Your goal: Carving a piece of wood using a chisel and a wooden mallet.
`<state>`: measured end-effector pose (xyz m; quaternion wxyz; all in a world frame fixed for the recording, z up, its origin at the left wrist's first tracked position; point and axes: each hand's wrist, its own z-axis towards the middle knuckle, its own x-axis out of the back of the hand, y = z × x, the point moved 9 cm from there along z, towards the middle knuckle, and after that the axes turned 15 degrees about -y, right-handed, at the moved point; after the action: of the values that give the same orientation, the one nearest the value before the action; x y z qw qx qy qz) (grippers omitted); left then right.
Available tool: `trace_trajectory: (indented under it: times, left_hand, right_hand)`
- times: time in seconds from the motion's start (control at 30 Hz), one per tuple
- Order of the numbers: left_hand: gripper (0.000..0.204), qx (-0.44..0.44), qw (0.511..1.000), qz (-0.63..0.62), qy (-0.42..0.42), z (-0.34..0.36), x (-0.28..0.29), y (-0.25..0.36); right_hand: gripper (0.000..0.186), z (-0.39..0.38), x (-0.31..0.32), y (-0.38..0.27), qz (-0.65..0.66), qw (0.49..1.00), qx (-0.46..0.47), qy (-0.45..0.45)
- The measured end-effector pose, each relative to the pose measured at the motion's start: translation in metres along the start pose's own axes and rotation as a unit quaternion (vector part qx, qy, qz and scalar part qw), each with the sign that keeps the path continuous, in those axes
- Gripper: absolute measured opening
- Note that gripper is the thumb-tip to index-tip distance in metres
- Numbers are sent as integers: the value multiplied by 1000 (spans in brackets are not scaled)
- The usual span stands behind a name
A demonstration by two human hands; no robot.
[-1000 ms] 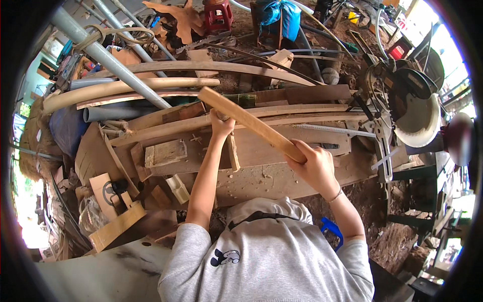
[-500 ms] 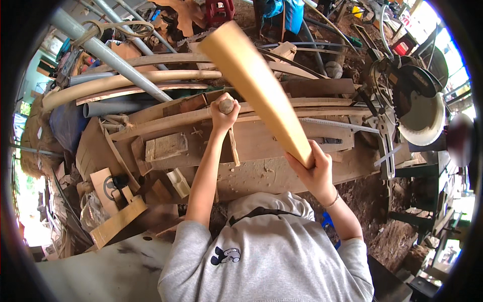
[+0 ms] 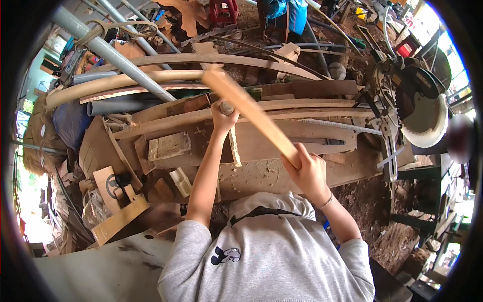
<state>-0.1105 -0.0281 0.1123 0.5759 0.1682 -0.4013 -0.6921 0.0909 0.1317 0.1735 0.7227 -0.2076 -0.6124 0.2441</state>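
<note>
My left hand (image 3: 224, 119) is wrapped round an upright round wooden handle (image 3: 226, 107), its top end showing. Below it a narrow, rough wooden strip (image 3: 234, 151) runs toward me across a brown board, with chips beside it. A long pale plank (image 3: 256, 118) is gripped in my right hand (image 3: 307, 173); its far end is blurred and hangs over or just beside the handle. Whether the two touch I cannot tell.
The cluttered bench (image 3: 266, 176) holds curved timber strips (image 3: 271, 103), wood blocks (image 3: 168, 146) and grey pipes (image 3: 115, 60). A circular saw (image 3: 422, 121) stands on the right. A blue bag (image 3: 297, 17) and red stool (image 3: 223, 10) are at the back.
The plank rose and swung, its far end higher half a second ago; it has since dropped back toward the handle. My left hand has stayed nearly in place, gripping the handle.
</note>
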Motion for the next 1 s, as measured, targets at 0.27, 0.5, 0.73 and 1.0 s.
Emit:
trace_trajectory:
  times: [0.27, 0.5, 0.73, 1.0]
  left_hand:
    - [19, 46, 998, -35, -33, -2, 1, -6]
    - [20, 69, 995, -60, -31, -6, 6, -18]
    - [15, 131, 952, -272, 42, -20, 7, -46]
    - [3, 17, 999, -27, 12, -6, 4, 6]
  right_hand:
    - [23, -7, 27, -18, 100, 988, 63, 99]
    - [22, 5, 20, -5, -35, 999, 17, 24]
    - [27, 0, -9, 5, -50, 998, 16, -44]
    - [23, -1, 6, 0, 52, 998, 42, 11]
